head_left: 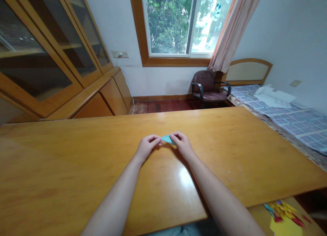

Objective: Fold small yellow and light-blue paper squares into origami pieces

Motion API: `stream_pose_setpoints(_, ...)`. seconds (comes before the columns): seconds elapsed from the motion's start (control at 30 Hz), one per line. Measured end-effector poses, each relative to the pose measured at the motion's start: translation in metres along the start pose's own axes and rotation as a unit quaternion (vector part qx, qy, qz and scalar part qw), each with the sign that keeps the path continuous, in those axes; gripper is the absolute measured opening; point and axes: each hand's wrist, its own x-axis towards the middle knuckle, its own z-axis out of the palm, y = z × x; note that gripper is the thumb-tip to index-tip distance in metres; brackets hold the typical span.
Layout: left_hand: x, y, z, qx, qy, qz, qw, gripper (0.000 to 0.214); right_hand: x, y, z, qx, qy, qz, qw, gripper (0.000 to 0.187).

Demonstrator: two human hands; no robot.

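Note:
A small folded piece of light blue paper (167, 139) is stretched between my two hands, just over the middle of the wooden table (76, 168). Its left end is a narrow tip, pinched between the thumb and fingers of my left hand (148, 146). My right hand (182, 144) grips the wider right end, with the thumb on top. Fingers cover both ends of the paper, so its full shape is hidden.
At the lower right, a lower surface holds yellow paper (286, 226) and a pile of small coloured pieces (283, 211). Beyond the table stand a brown armchair (205, 86) and a bed (288, 113). A glass-door cabinet (87, 89) lines the left wall.

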Motion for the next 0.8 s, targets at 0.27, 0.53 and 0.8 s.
stream_pose_setpoints(0.27, 0.0014, -0.0032, -0.0028, -0.019, -0.016, 0.001, 1.0, 0.03, -0.0011, 0.0009, -0.0009, 0.01, -0.001, 0.002, 1.0, 0.026)
stream_pose_setpoints(0.53, 0.0028, -0.0085, -0.0019, -0.01, -0.022, 0.012, 1.0, 0.029, 0.0004, 0.0011, -0.0001, 0.019, -0.002, 0.009, 1.0, 0.026)
stream_pose_setpoints(0.8, 0.0001, -0.0067, 0.0006, 0.123, -0.068, 0.05, 0.989, 0.028, -0.0007, 0.005, 0.0002, -0.038, -0.031, -0.017, 0.999, 0.023)
